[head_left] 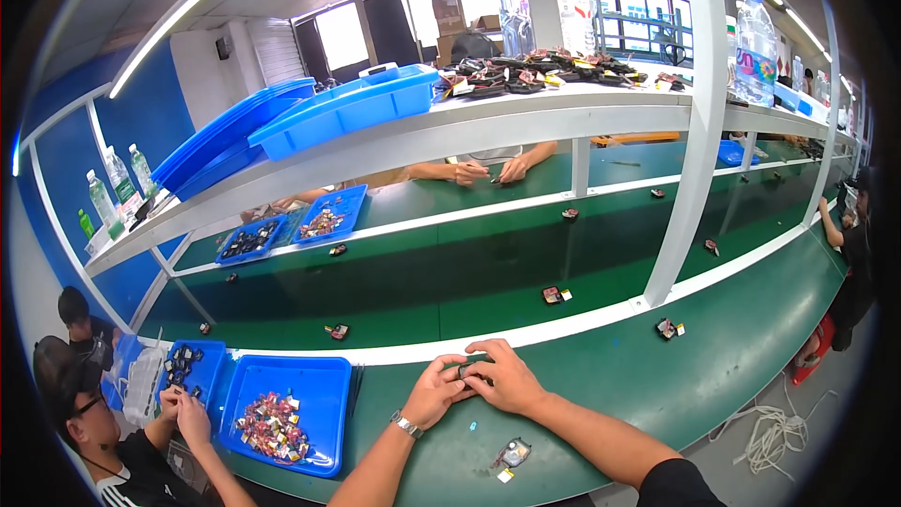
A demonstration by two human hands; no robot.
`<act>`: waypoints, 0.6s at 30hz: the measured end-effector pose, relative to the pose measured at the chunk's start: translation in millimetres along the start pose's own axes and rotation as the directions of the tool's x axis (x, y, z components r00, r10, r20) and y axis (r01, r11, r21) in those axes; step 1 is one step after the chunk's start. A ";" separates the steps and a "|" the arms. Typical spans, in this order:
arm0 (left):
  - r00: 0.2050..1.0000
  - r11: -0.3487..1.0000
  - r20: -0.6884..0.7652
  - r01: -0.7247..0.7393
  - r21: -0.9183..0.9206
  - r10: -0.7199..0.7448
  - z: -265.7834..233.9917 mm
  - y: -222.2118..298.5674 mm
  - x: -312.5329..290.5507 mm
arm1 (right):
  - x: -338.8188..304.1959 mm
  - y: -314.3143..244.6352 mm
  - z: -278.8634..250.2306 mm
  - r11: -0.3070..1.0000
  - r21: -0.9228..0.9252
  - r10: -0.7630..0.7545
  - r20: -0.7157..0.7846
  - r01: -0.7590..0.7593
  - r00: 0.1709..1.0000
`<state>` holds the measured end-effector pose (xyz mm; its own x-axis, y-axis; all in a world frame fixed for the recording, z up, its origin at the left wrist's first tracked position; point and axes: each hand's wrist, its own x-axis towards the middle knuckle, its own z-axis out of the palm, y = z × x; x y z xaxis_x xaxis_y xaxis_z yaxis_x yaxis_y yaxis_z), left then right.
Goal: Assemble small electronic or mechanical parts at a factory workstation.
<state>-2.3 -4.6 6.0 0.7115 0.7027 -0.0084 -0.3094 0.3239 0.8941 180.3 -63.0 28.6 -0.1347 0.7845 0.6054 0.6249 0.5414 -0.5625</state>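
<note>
Over the green workbench (601,385) my left hand (434,392) and my right hand (509,381) meet, fingers bent inward. Between their fingertips is a small black part (464,371), mostly covered, so its exact kind does not show. A watch with a metal band (406,424) is on my left wrist. Nearer me lies a small round-cornered assembly (514,453) with thin wires and a yellow-white tag. A tiny light-blue piece (473,426) rests just left of it. To the left of my forearm stands a blue tray (330,385) with a heap of small red-wired parts.
Another blue tray (218,353) holds black parts beside a seated co-worker (103,413). Small assemblies (554,295) lie along the green conveyor belt (469,272). A white upright post (690,150) supports the shelf. One more wired assembly (667,329) sits to the right. White cable (774,432) lies coiled on the floor.
</note>
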 end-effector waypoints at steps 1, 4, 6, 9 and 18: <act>1.000 1.000 0.027 0.004 0.025 -0.005 -0.1 0.0 -0.7 | -0.1 0.9 0.4 1.000 0.001 0.000 -0.002 0.000 1.000; 0.998 0.999 0.055 0.006 0.034 -0.008 2.4 1.1 0.2 | -2.1 3.4 0.8 1.000 0.003 0.020 0.006 -0.020 1.000; 0.998 0.999 0.056 0.010 0.044 -0.012 2.4 2.5 0.1 | -2.8 4.7 1.0 0.999 0.045 0.030 0.037 -0.031 0.999; 0.997 0.998 0.063 0.054 -0.010 -0.053 -1.4 1.2 -0.6 | -2.1 5.4 -5.6 0.999 0.040 -0.040 0.081 0.037 0.996; 0.998 0.999 0.030 0.051 0.018 -0.052 1.3 0.5 -0.2 | -6.0 3.4 -4.7 0.998 0.061 -0.026 0.046 0.023 0.999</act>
<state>-1.8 -5.4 7.0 0.7452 0.6656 -0.0413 -0.2609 0.3480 0.9004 186.8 -67.3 25.6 -0.1856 0.7833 0.5933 0.5733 0.5767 -0.5821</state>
